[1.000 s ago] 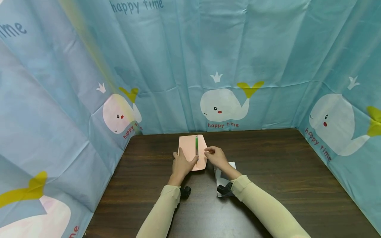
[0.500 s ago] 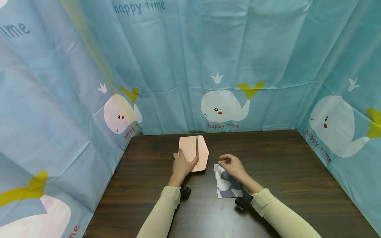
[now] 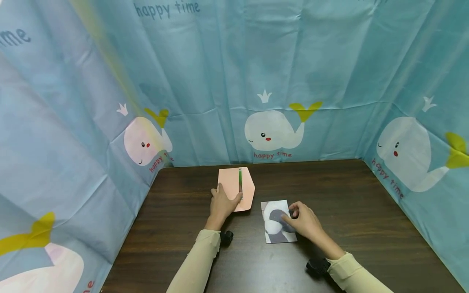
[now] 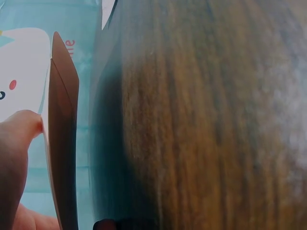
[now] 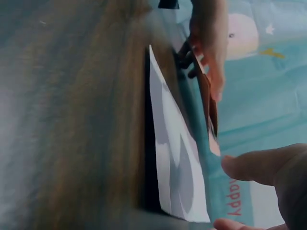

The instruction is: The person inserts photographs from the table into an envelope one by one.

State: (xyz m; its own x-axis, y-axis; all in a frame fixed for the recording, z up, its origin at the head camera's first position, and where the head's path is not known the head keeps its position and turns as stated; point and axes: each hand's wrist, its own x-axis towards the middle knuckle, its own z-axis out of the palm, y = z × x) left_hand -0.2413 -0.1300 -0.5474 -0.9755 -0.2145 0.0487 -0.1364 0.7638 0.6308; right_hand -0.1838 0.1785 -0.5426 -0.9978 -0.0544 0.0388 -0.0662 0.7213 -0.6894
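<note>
My left hand (image 3: 221,205) grips a pale pink envelope (image 3: 229,179) by its left side and near edge, thumb on top. Its flap lies spread out to the right. A narrow strip (image 3: 240,179), green at the far end and dark nearer me, runs along the fold; what it is I cannot tell. In the left wrist view the envelope (image 4: 63,129) stands edge-on beside the thumb. My right hand (image 3: 305,221) is at the right edge of a grey and white picture card (image 3: 272,221). In the right wrist view, its thumb (image 5: 240,165) is apart from the card (image 5: 175,158).
The dark wood table (image 3: 366,219) extends on both sides of the hands. Behind it hangs a blue curtain (image 3: 205,81) printed with whales, which also encloses the left and right sides. Each wrist wears a black camera (image 3: 318,266).
My right hand has moved from the envelope's flap back and right to the card's right edge, uncovering the card. The left hand keeps its hold on the envelope.
</note>
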